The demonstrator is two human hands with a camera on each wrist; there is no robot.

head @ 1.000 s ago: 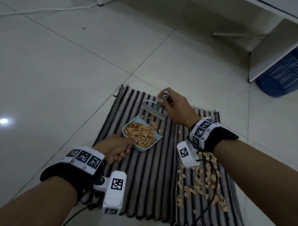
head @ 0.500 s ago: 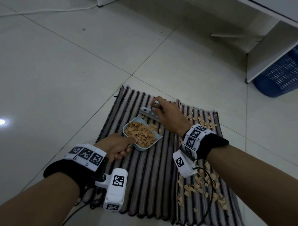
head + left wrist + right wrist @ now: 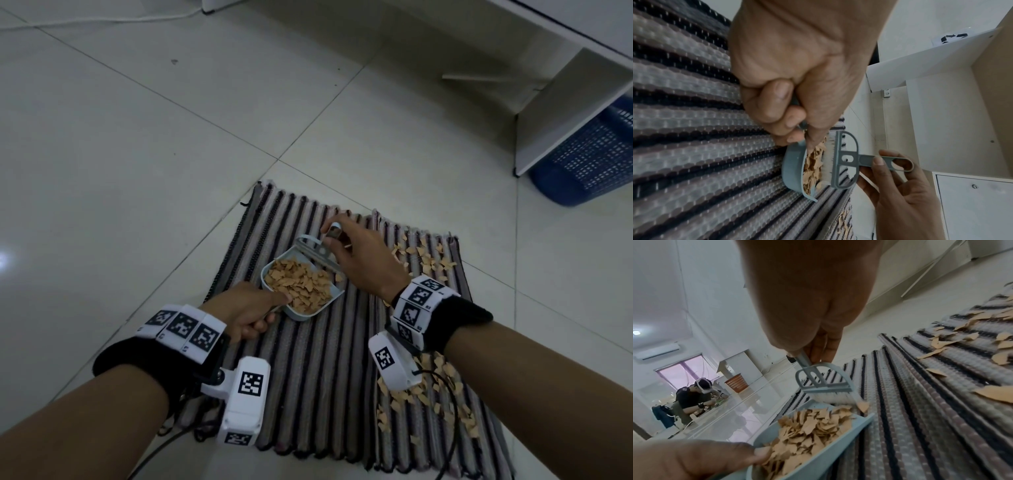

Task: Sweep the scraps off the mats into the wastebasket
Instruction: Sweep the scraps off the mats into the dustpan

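Note:
A small grey-blue dustpan [image 3: 301, 313] [image 3: 792, 168] [image 3: 840, 443], heaped with tan paper scraps [image 3: 299, 281] [image 3: 809, 426], sits on the left striped mat [image 3: 308, 377]. My left hand [image 3: 246, 313] [image 3: 789, 100] grips its handle from the near side. My right hand [image 3: 359, 253] [image 3: 812, 340] pinches the handle of a small grey-blue brush [image 3: 317, 248] [image 3: 846, 160] [image 3: 826, 384], whose white bristles stand at the pan's far mouth. More scraps [image 3: 424, 255] lie scattered over the right mat [image 3: 445, 442].
A blue mesh wastebasket [image 3: 589, 161] lies tipped at the far right, partly under a white shelf unit [image 3: 561, 113]. Pale floor tiles [image 3: 137, 154] surround the mats. In the right wrist view another person [image 3: 692, 395] sits far off beside an orange basket [image 3: 736, 382].
My right hand has drawn the brush toward me to the pan's mouth, pushing the last scraps there into the pan. The left hand and the pan have stayed put.

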